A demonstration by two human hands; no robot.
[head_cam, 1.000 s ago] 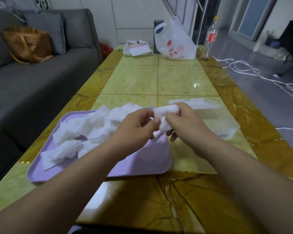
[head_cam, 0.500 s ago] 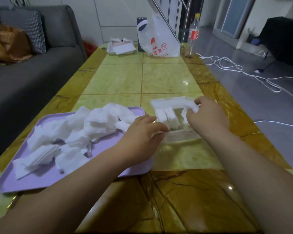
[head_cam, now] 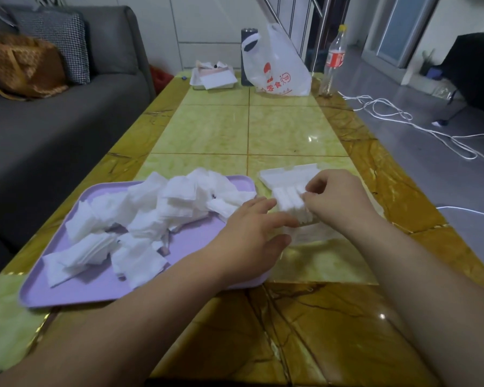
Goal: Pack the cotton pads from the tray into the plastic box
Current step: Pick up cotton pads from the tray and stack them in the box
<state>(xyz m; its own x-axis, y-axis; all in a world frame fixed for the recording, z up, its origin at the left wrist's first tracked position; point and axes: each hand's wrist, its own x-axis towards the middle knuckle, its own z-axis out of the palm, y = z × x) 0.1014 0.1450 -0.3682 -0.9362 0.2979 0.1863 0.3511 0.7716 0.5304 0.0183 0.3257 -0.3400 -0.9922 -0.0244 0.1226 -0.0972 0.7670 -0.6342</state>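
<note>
Over the plastic box point(head_cam: 310, 236), right hand point(head_cam: 338, 199) pinches cotton pads point(head_cam: 288, 202); left hand point(head_cam: 252, 236), w/ fingers point(head_cam: 280, 219) straight, touches them.

The right hand point(head_cam: 340, 201) hides much of the plastic box point(head_cam: 310, 235).

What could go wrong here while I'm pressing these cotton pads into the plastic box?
1. The packed pads stand on edge, pinched by your right hand and braced by your left hand; letting go may let them topple or spring out.
2. The plastic box sits on a glossy table, so pushing could slide it.
3. Your left wrist lies over the tray; it could sweep loose pads off.
</note>
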